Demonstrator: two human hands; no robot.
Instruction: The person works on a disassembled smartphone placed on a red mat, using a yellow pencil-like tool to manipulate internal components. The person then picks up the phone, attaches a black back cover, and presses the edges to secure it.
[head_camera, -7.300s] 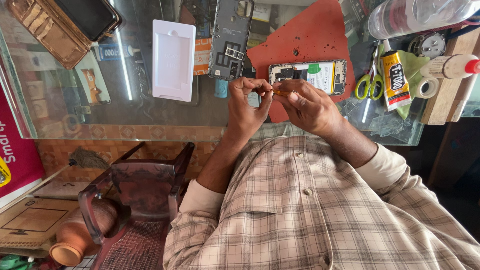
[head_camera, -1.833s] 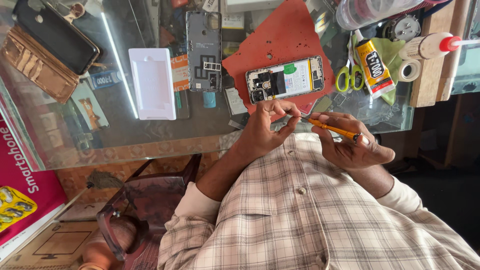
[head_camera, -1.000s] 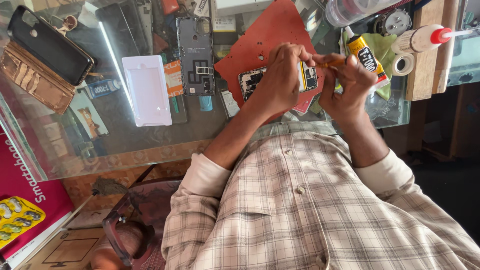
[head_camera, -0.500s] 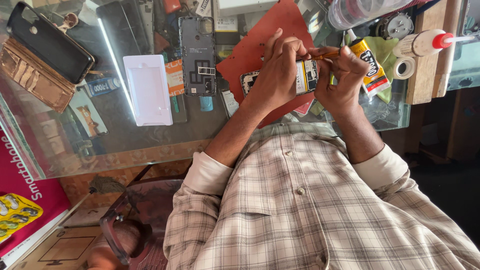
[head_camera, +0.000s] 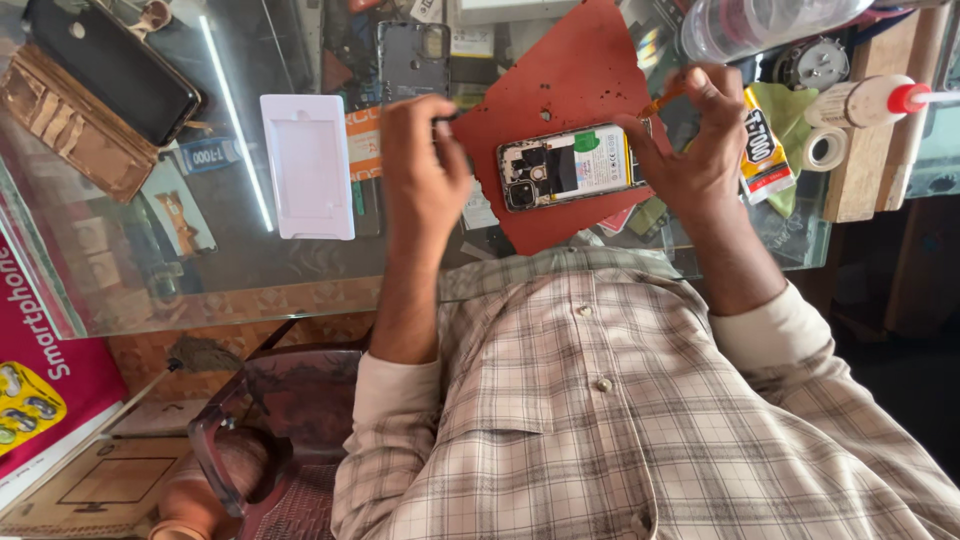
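An opened phone (head_camera: 570, 165) with its back off lies on a red mat (head_camera: 560, 80) on the glass counter (head_camera: 200, 270). My left hand (head_camera: 425, 175) rests at the mat's left edge, just left of the phone, with its fingers curled and pinching a small dark object (head_camera: 447, 117). My right hand (head_camera: 700, 140) is at the phone's right end and grips a thin orange-handled screwdriver (head_camera: 665, 98), which points up and away from the phone. Neither hand touches the phone.
A white phone tray (head_camera: 307, 165) and a grey back cover (head_camera: 415, 60) lie left of the mat. A black phone (head_camera: 115, 65) sits on a brown wallet case (head_camera: 65, 125). On the right are a yellow glue tube (head_camera: 765, 145), a tape roll (head_camera: 825, 148) and a red-capped bottle (head_camera: 870, 100).
Both hands have lifted off the phone. My left hand moved left to the mat's edge, and my right hand drew up and right with the screwdriver, so the phone now lies uncovered.
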